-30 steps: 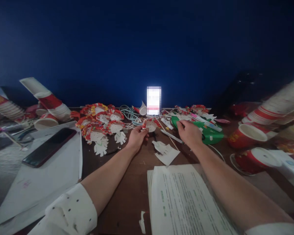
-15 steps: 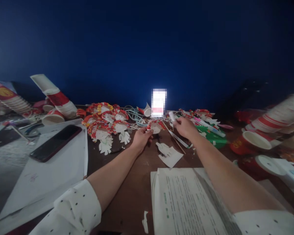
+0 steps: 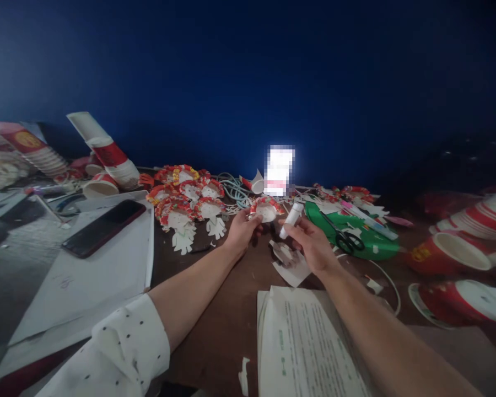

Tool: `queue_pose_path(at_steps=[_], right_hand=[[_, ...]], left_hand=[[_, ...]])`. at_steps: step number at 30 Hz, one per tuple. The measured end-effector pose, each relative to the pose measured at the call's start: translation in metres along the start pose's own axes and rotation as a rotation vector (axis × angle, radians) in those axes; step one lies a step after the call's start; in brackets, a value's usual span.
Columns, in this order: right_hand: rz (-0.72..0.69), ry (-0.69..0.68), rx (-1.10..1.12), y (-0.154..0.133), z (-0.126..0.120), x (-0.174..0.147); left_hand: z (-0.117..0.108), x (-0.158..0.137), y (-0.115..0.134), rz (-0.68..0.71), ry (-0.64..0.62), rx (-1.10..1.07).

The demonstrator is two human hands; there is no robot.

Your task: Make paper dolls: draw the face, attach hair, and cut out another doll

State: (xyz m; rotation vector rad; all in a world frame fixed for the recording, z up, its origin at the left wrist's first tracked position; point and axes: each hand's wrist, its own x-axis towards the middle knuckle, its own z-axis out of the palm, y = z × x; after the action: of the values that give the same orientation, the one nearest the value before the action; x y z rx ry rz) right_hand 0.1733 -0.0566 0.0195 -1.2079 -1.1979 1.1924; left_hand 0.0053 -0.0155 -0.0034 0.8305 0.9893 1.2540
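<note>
In the middle of the desk, my left hand (image 3: 243, 231) pinches the edge of a small round paper cutout with a red patterned rim (image 3: 266, 210). My right hand (image 3: 312, 240) is closed around a white tube that looks like a glue stick (image 3: 291, 220), held tilted just right of the cutout. Beneath my right hand lies a scrap of white paper (image 3: 293, 270) with a cut paper shape on it. Similar red-rimmed paper figures with white hand-like shapes (image 3: 184, 237) are heaped left of my left hand.
A lit phone screen (image 3: 279, 171) stands against the blue wall. Black-handled scissors (image 3: 349, 241) lie on a green sheet (image 3: 380, 251) at right. Stacked paper cups (image 3: 114, 157) lean at left, near a dark phone (image 3: 103, 229). A printed booklet (image 3: 306, 347) lies in front.
My right hand has come down and toward the cutout with the white tube, which now shows more fully. The scissors have come into view. My left hand keeps its hold.
</note>
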Motion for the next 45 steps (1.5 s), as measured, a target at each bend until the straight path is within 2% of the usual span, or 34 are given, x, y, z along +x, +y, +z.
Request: queue_pose_path(at_steps=[3, 10, 12, 15, 17, 19, 21, 26, 29, 31, 34, 38, 41, 45], right_hand=[[-0.008, -0.039, -0.094, -0.004, 0.004, -0.002], [-0.028, 0.022, -0.199, -0.001, 0.009, -0.002], [0.008, 0.062, -0.134, 0.002, 0.007, -0.001], [0.088, 0.127, 0.014, 0.004, 0.004, 0.002], [0.130, 0.150, 0.088, 0.003, 0.003, 0.004], [0.165, 0.140, 0.146, 0.001, 0.004, 0.003], [0.200, 0.107, 0.200, -0.002, 0.006, 0.001], [0.243, 0.053, 0.249, -0.006, 0.010, -0.005], [0.238, 0.069, 0.147, -0.010, 0.008, -0.007], [0.145, 0.125, 0.009, -0.014, 0.005, -0.009], [-0.102, 0.255, -0.216, -0.020, 0.004, -0.015], [-0.378, 0.324, -0.422, -0.023, 0.007, -0.025], [-0.510, 0.289, -0.572, -0.019, 0.009, -0.028], [-0.555, 0.272, -0.697, -0.015, 0.010, -0.029]], left_hand=[[0.002, -0.003, 0.000, 0.022, 0.007, 0.043], [0.006, -0.011, 0.002, 0.049, -0.047, 0.224], [0.004, -0.014, 0.004, 0.190, -0.017, 0.311], [0.001, -0.021, 0.006, 0.625, 0.039, 0.585], [-0.001, -0.025, 0.007, 0.854, 0.000, 0.830], [-0.001, -0.028, 0.007, 0.943, -0.029, 1.006], [-0.001, -0.028, 0.006, 0.966, -0.019, 1.084], [-0.006, -0.024, 0.009, 0.974, -0.005, 1.044], [-0.008, -0.020, 0.010, 0.913, -0.016, 0.973], [-0.008, -0.017, 0.009, 0.830, 0.007, 0.897], [-0.007, -0.013, 0.005, 0.634, 0.041, 0.701], [-0.001, -0.015, 0.003, 0.376, -0.050, 0.488], [0.003, -0.021, 0.007, 0.325, -0.103, 0.451], [0.006, -0.026, 0.012, 0.293, -0.118, 0.464]])
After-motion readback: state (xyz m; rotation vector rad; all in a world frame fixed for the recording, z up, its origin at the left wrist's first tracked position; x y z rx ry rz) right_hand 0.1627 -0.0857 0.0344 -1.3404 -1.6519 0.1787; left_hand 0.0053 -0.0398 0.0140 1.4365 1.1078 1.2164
